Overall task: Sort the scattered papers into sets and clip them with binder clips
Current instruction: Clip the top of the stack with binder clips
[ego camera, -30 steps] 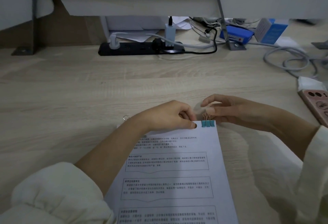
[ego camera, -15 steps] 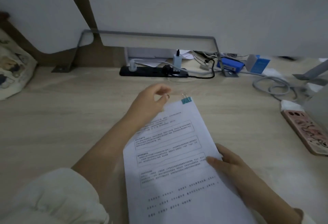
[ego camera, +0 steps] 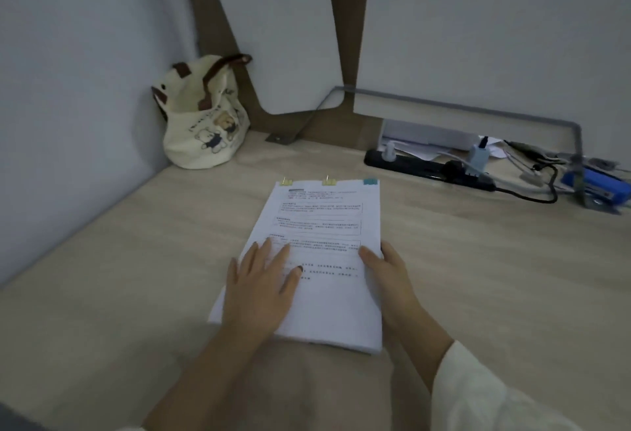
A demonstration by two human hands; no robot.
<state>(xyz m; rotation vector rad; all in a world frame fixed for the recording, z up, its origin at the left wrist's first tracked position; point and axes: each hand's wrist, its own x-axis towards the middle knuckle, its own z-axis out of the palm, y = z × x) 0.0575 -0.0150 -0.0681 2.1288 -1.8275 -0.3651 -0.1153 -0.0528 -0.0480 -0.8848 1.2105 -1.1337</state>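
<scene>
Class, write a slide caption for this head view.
Both hands steady a paper stack with three binder clips along its top.

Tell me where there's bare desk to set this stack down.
Bare wood lies left of the paper stack, between it and the tote bag, and right of the right hand. The far right is crowded: power strip, cables, blue box.

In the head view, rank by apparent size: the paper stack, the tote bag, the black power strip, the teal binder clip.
1. Paper stack, though it lies nearest the camera.
2. Tote bag.
3. Black power strip, partly covered by plugs.
4. Teal binder clip, smallest.
</scene>
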